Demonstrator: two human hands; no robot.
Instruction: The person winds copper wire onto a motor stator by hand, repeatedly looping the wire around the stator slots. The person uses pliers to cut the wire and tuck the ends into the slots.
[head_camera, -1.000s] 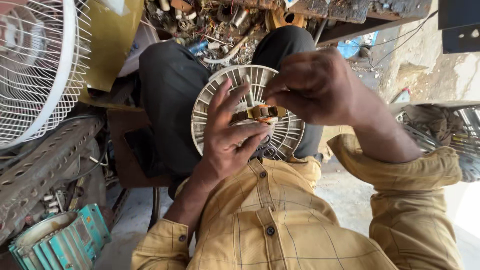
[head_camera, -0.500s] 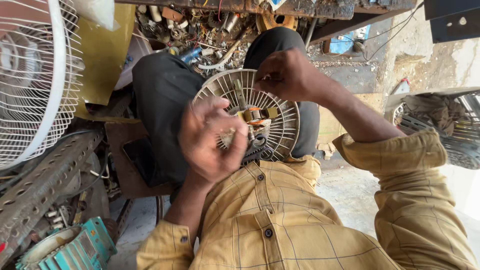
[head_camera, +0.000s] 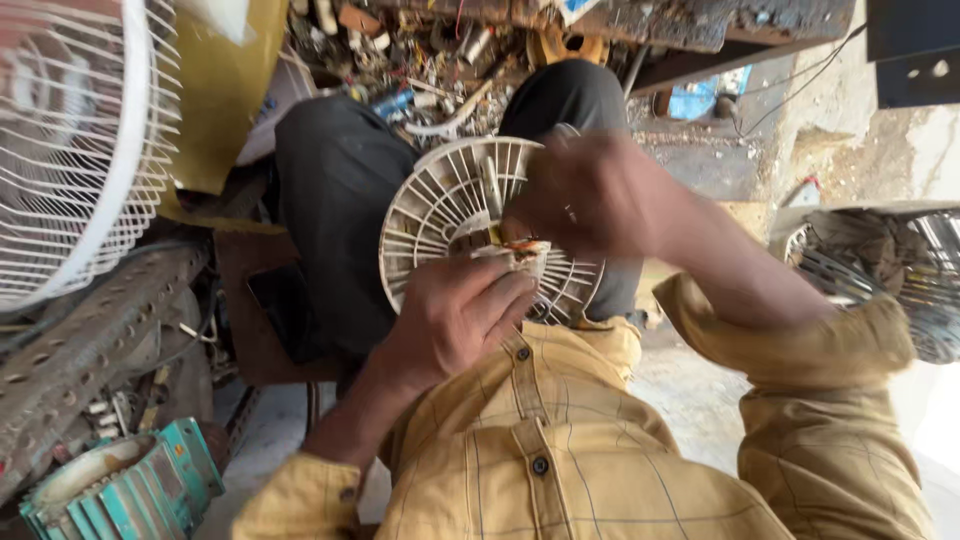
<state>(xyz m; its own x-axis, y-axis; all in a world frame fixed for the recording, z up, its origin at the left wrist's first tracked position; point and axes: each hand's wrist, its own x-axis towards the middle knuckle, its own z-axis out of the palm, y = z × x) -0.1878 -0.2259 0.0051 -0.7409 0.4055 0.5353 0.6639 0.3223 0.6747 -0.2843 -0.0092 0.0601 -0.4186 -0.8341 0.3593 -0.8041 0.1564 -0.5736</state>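
In the head view, your left hand (head_camera: 455, 315) sits just below frame centre, fingers curled together and clamped on the small copper-wound motor piece (head_camera: 520, 255) at the hub of the round cream plastic fan grille (head_camera: 440, 215), which rests on your dark-trousered lap. Your right hand (head_camera: 590, 195) is blurred above it; its fingers look bunched at the hub, but you cannot tell what they grip. A white wire fan guard (head_camera: 70, 150) fills the upper left, a teal metal motor housing (head_camera: 130, 490) the lower left. Scrap clutter (head_camera: 420, 60) litters the ground along the top.
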